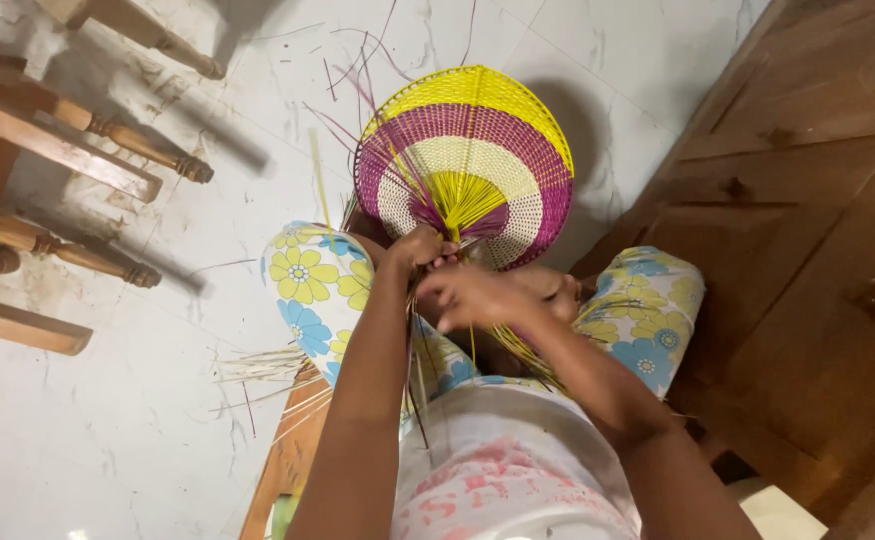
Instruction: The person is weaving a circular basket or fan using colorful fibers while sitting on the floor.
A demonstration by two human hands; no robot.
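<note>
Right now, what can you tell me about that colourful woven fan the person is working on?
The woven fan is a rounded, half-finished piece made of thin strips, plaited in curved bands: yellow at the outer edge, then purple, cream, and a yellow and purple centre where the strips fan out. Loose purple strands stick out on its left side. It stands out over the knees above the pale floor. The left hand grips its base, and the right hand pinches the bundled strips just below.

yellow, purple, cream banded woven fan [467, 160]
</note>
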